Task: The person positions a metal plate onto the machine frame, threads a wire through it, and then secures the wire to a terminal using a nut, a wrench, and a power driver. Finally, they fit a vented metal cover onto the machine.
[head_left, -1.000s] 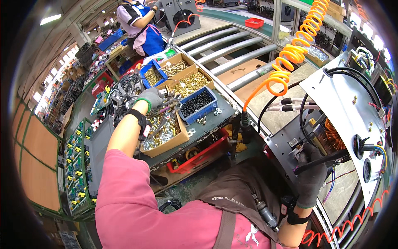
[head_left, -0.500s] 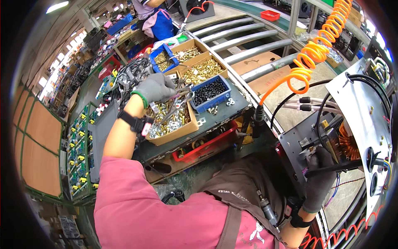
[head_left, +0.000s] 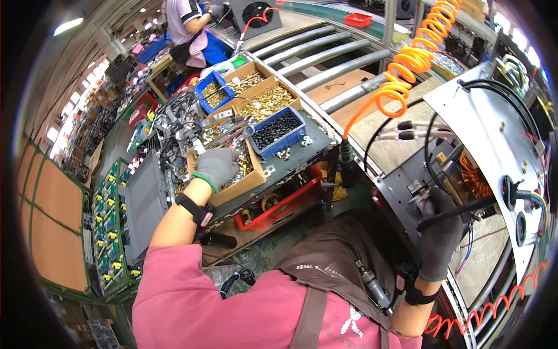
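My left hand point(head_left: 216, 167), in a grey glove, is down in a cardboard box point(head_left: 247, 185) of mixed screws and small metal hardware. Its fingers are curled, and whatever they hold is hidden. My right hand point(head_left: 440, 235), also gloved, is closed at the side of a grey metal chassis point(head_left: 400, 205). Its fingertips meet a small metal part there, too unclear to name. A thick black cable point(head_left: 465, 212) crosses over that hand. Inside the chassis a copper coil point(head_left: 474, 174) shows, beside an upright white panel point(head_left: 465, 107).
Boxes of brass screws point(head_left: 267, 102), a blue bin of black screws point(head_left: 278, 131) and tangled cables point(head_left: 174, 125) crowd the bench. An orange coiled hose point(head_left: 401, 75) hangs ahead. Conveyor rollers point(head_left: 331, 64) run beyond. A red bin point(head_left: 282, 203) sits below. Another person point(head_left: 186, 23) stands far off.
My left hand has lowered toward the near part of the screw box, its fingers now deeper in it. My right hand stays at the chassis. The whole view has shifted slightly.
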Motion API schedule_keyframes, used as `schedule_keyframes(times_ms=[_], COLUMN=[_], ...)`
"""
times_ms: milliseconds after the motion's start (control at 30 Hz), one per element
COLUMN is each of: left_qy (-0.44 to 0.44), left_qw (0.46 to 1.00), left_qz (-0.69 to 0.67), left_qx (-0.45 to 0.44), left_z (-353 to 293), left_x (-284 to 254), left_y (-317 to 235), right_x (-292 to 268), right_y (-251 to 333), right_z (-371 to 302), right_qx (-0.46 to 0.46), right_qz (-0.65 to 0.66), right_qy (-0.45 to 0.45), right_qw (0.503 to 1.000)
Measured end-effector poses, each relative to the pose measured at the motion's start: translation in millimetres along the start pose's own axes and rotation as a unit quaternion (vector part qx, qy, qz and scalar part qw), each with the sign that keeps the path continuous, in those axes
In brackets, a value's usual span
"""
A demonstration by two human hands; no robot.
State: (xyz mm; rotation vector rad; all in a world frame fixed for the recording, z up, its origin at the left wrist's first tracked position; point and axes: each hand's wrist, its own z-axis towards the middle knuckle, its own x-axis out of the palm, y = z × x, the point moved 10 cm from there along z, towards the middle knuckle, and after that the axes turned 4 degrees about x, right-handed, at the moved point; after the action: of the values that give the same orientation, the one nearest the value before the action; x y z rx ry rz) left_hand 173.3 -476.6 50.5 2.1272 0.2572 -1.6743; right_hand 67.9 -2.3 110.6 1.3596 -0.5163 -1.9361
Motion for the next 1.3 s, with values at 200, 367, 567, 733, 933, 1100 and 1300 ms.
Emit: schedule_keyframes(times_ms=[200, 367, 567, 733, 933, 1100, 1300], left_qy=[0.029, -0.002, 0.000, -0.016, -0.048, 0.009, -0.278], left_qw=[0.998, 0.993, 0.997, 0.994, 0.897, 0.839, 0.795], left_qz=[0.060, -0.062, -0.052, -0.106, -0.427, -0.505, -0.018], left_qx=[0.025, 0.101, 0.059, -0.001, 0.105, 0.201, 0.539], left_z=[23, 25, 27, 13, -27, -65, -96], left_x=[15, 1, 0, -27, -112, -119, -133], left_y=[2, -10, -2, 1, -111, -242, -353], right_x=[-8, -15, -5, -11, -9, -4, -3], right_y=[2, -4, -14, -13, -13, -13, -14], right_z=[-10, -9, -4, -4, -5, -4, -3], right_qx=[-0.096, -0.040, 0.022, 0.020, 0.018, 0.027, 0.015], right_qz=[-0.054, -0.037, 0.007, -0.025, 0.029, -0.012, 0.032], right_qy=[-0.082, -0.119, -0.052, -0.051, -0.028, -0.016, -0.030], right_qw=[0.991, 0.991, 0.998, 0.998, 0.999, 0.999, 0.999])
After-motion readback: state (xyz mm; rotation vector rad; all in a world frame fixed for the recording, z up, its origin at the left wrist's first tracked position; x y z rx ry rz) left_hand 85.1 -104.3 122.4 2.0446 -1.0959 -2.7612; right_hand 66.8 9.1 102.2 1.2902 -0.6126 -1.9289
